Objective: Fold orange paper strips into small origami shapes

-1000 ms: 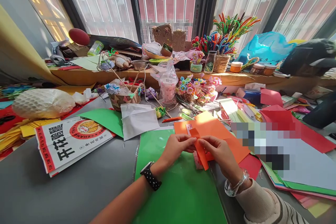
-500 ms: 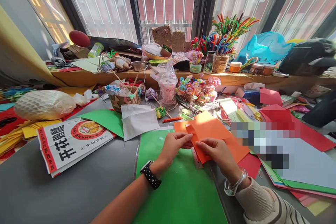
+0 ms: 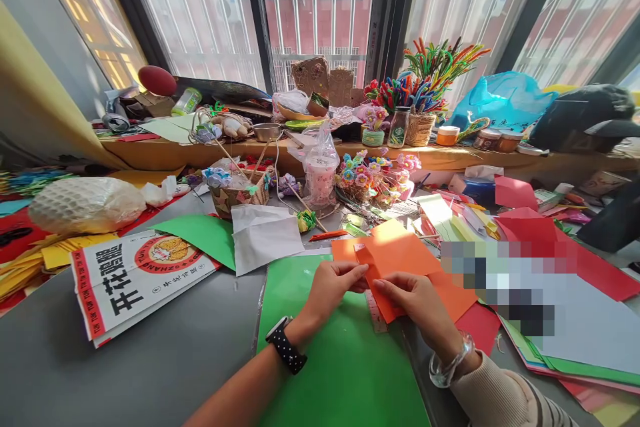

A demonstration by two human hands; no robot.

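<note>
Between my hands is a folded piece of orange paper, held above a green mat. My left hand pinches its left edge between thumb and fingers. On the lower right part of the paper, my right hand is closed in a pinch, thumb on top. A ruler sticks out partly from beneath the orange paper. Just behind, more orange sheets lie on the table, and a red sheet shows to the right of my right hand.
To the left, a printed paper bag lies beside a green sheet and white paper. A bagged pink drink cup and a basket of paper flowers stand behind. Stacked colored paper covers the right side.
The view has tilted slightly, so everything sits a little lower. Both hands keep their pinch on the orange paper, with hardly any other movement.
</note>
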